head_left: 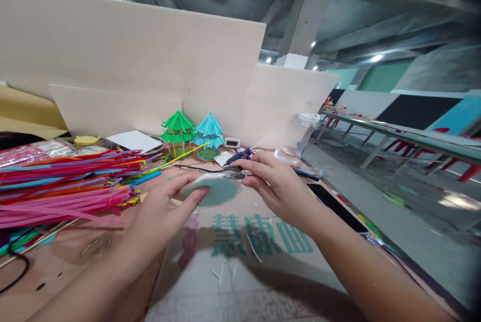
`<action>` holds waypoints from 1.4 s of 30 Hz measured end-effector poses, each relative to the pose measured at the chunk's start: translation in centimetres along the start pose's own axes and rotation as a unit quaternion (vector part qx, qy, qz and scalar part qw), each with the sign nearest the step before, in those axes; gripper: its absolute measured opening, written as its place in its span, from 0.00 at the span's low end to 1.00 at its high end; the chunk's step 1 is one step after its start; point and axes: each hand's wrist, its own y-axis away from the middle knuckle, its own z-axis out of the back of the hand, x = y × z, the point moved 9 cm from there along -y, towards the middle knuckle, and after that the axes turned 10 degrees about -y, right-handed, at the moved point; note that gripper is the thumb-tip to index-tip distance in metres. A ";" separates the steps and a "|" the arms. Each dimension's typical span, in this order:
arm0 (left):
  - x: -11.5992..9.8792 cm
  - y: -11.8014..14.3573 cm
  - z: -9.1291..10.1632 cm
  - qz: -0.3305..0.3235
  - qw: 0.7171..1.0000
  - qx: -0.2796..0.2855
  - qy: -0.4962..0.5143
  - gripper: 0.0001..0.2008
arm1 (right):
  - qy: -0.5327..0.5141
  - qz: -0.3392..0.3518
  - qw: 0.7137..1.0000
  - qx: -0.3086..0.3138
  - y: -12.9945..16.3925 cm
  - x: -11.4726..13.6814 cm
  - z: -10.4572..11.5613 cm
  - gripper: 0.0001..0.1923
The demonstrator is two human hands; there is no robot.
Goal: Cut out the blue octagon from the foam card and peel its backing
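My left hand (pixel 161 212) holds a round pale green disc (pixel 218 190) by its left edge, thumb on top, just above the table. My right hand (pixel 276 182) grips a glue gun (pixel 240 155) with a blue body, its tip pointing left at the disc's far edge. A thin black cord (pixel 191 167) runs from the gun across the table. Both hands are over a glossy printed sheet (pixel 248 262) with teal characters.
A big pile of coloured plastic straws (pixel 67 182) lies at left. A green straw pagoda (pixel 177 130) and a blue straw pagoda (pixel 209 134) stand at the back before pale boards. A dark phone (pixel 336 207) lies at right, near a clear jar (pixel 306 129). Long tables stretch at far right.
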 end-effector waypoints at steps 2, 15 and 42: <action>-0.1 0.1 -0.2 -0.002 1.000 0.007 -0.006 0.13 | 0.009 0.003 1.000 -0.001 0.2 -0.2 -0.1 0.16; -0.5 0.3 -0.3 -0.015 0.999 0.021 -0.021 0.11 | -0.043 -0.015 0.998 0.031 0.6 -0.8 -1.3 0.18; -1.0 0.4 0.1 -0.052 0.997 0.008 -0.052 0.12 | -0.065 -0.008 0.998 0.024 0.5 -0.6 -1.3 0.18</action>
